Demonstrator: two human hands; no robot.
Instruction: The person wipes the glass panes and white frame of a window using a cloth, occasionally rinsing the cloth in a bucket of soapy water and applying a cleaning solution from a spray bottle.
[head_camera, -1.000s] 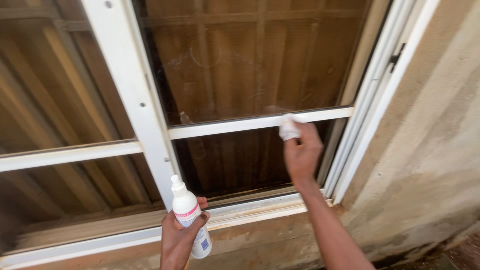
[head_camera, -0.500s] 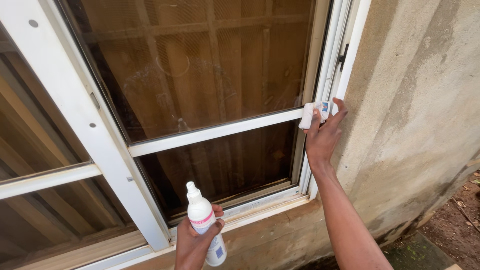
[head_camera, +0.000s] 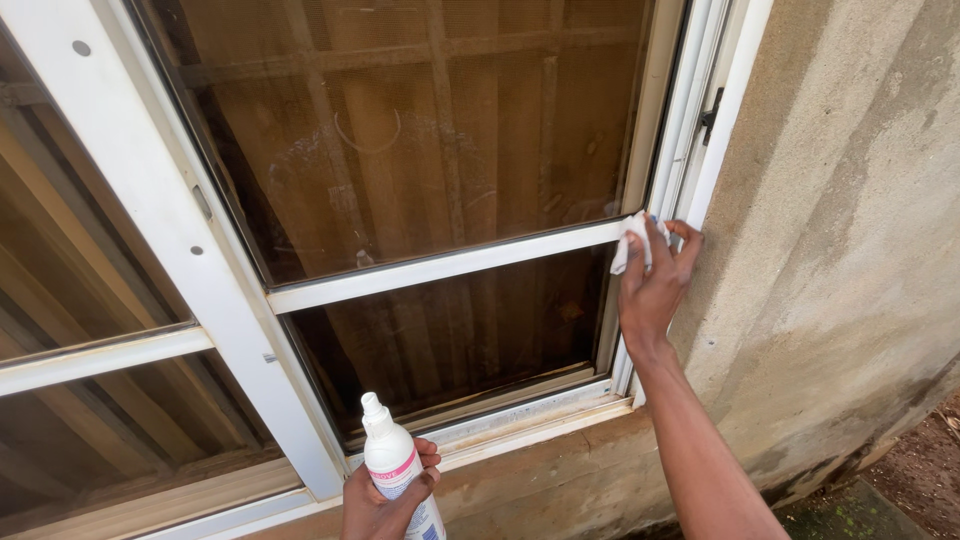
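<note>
My right hand (head_camera: 655, 285) presses a small white cloth (head_camera: 628, 240) against the right end of the white horizontal window bar (head_camera: 440, 268), where it meets the window's right frame (head_camera: 690, 130). My left hand (head_camera: 385, 500) holds a white spray bottle (head_camera: 395, 462) with a pink-banded label upright, low in the view below the window sill (head_camera: 520, 425). The glass pane (head_camera: 400, 150) above the bar shows faint wipe smears.
A thick white upright frame post (head_camera: 160, 220) divides the window, with another pane (head_camera: 70, 260) at the left. A rough, stained concrete wall (head_camera: 840, 250) stands right of the window. Bare ground (head_camera: 920, 450) shows at the bottom right.
My right hand slid the cloth rightwards along the bar to the right frame. The view shifted right. The left hand kept the bottle low.
</note>
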